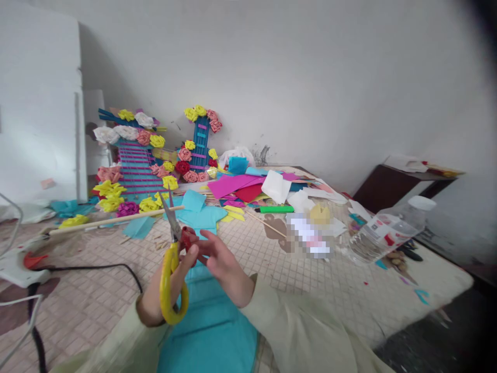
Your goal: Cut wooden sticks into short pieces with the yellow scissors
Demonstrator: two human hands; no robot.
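Near the middle, my left hand [165, 285] is closed round yellow-handled scissors [166, 290], whose blades point up and are slightly parted. Its thumb and fingertips also touch a small red paper piece [188, 238]. From the right, my right hand [225, 267] reaches the same red piece, its thumb and fingertips pressed to it and the other fingers loosely bent. Below both hands lies a large turquoise sheet [209, 321]. Smaller turquoise paper pieces [198, 212] lie just beyond the hands.
Decorated stick frames with paper flowers [142, 166] [201, 140] stand against the wall. Coloured paper [233, 184], a green marker [275, 209] and a wooden stick [116, 219] lie on the table. At right is a plastic bottle [388, 233]; at left, a power strip [19, 267] with cables.
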